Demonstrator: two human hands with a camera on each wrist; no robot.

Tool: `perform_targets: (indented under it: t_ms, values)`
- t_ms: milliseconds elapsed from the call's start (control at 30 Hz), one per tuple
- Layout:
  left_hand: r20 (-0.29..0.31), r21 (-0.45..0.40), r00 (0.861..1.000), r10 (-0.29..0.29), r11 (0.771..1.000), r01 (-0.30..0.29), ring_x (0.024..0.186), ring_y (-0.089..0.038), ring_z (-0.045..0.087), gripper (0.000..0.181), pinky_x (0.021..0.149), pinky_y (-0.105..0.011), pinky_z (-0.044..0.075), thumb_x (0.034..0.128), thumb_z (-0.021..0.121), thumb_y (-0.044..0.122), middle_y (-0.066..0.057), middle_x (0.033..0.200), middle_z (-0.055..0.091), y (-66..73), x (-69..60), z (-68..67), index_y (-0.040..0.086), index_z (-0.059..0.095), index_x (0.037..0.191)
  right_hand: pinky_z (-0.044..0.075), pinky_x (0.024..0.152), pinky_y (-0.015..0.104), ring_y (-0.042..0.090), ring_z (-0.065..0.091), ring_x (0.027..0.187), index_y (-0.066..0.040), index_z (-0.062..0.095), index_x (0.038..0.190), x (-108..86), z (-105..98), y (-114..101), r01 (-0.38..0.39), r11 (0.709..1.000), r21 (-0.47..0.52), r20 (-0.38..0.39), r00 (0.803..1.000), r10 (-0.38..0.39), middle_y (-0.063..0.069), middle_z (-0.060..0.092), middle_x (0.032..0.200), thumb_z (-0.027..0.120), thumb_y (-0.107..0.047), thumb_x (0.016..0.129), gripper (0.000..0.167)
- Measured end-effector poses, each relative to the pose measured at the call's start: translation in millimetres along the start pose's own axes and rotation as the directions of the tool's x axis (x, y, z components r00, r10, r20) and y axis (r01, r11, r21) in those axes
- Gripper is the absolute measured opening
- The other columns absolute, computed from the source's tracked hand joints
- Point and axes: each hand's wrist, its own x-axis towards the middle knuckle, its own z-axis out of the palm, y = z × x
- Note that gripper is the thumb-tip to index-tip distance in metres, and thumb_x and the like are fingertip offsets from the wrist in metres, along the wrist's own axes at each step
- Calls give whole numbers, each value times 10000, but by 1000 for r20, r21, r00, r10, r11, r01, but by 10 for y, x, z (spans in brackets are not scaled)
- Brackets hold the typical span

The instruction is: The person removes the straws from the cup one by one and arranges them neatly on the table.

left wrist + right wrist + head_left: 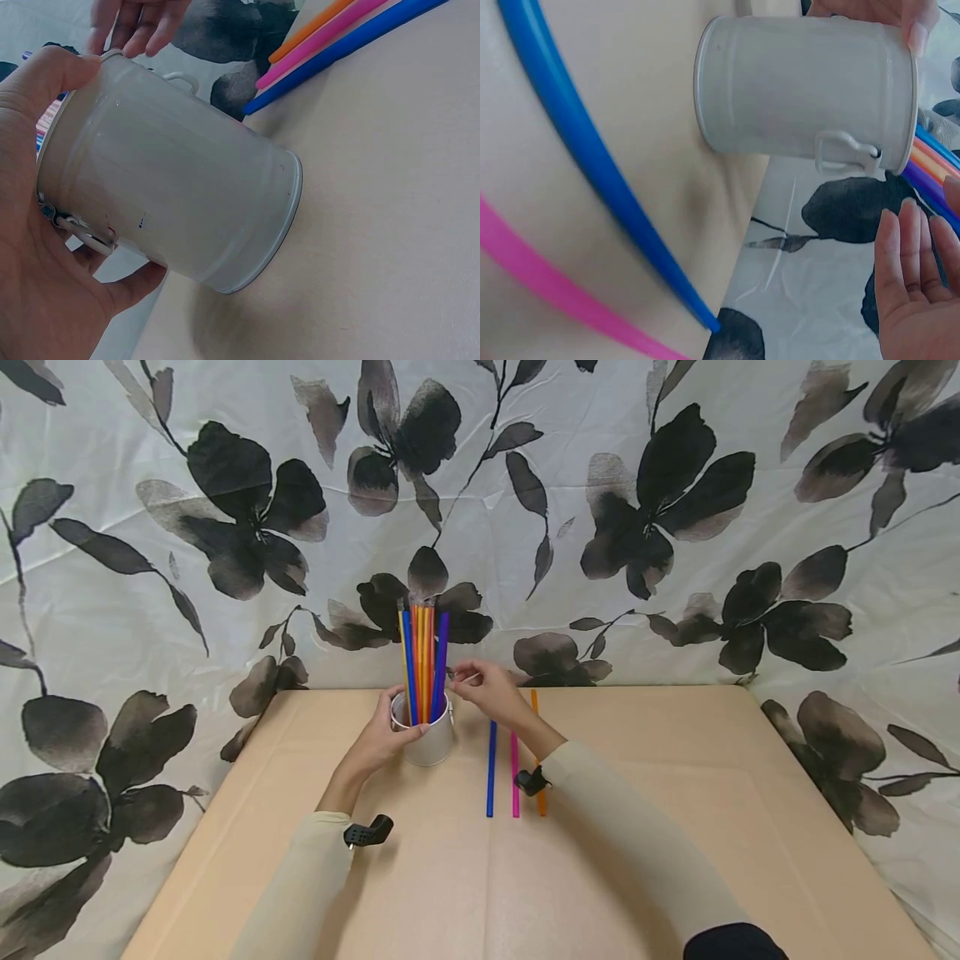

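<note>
White-painted metal pail (431, 750), one, upright: I am seeing it at the rear of the brown tabletop (450, 877), left of centre; I cannot tell whether its base is touching. A small lug (840, 154) is projecting from its side.

Sticks (422, 668), slender, one bundle: standing in the pail, orange, blue and purple among them.

Left hand (375, 743): its fingers are gripping the pail from the left, thumb at the rim.

Right hand (491, 689): its fingers are bending loosely just beside the purple stick (441, 660); I cannot tell whether they are touching it.

Loose sticks, three, roughly parallel: blue (491, 772), pink (515, 781) and orange (542, 793) are lying right of the pail, the right forearm partly covering the last two.

Backdrop (247, 385): white floral fabric, hanging behind.
</note>
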Motion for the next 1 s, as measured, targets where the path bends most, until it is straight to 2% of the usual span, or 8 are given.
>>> perform_targets:
  t_ms: [67,167,367,633,867,1000]
  values:
    - [-5,2,1000,2,1000,-2,1502,-447,212,895,1205,-646,184,932,738,185,-255,1620,164,-96,40,-5,131,121,1577,585,792,291,197,669,942,-41,647,1278,23,38,-20,0,1000,3,-19,1000,0,53,699,1119,734,-286,949,419]
    - [-12,4,1000,6,1000,-6,1493,-431,249,903,1202,-641,203,925,750,216,-224,1620,189,-148,54,-8,160,127,1578,589,819,306,215,684,968,-59,648,1278,53,93,-45,-3,1000,7,-48,999,3,60,704,1144,747,-307,937,432]
    - [-17,8,999,30,1000,-29,1469,-420,308,896,1195,-625,242,915,760,248,-210,1594,241,-170,53,-11,165,149,1565,579,904,326,215,688,1006,-65,636,1275,107,193,-49,-13,1000,-4,-83,997,12,81,698,1159,749,-288,938,419]
    - [-12,15,999,46,999,-46,1479,-421,284,892,1198,-624,238,915,759,244,-217,1599,232,-159,49,-19,157,151,1561,574,904,312,209,687,960,-17,675,1180,138,264,-36,31,1000,-4,-94,995,-32,95,716,1065,725,-180,955,282]
    - [22,-3,1000,16,1000,-15,1482,-465,256,875,1201,-628,220,930,726,144,-280,1596,209,185,-108,-14,65,128,1564,587,840,284,199,678,901,-6,674,1159,123,281,-53,33,999,13,-94,995,-32,98,707,1015,715,-144,957,248]
    - [26,-12,1000,12,1000,-12,1480,-464,262,876,1201,-624,227,932,730,152,-278,1593,215,183,-120,-26,72,130,1566,586,808,281,189,670,869,-12,675,1140,112,282,-57,33,999,21,-95,995,-31,93,705,994,714,-147,959,230]
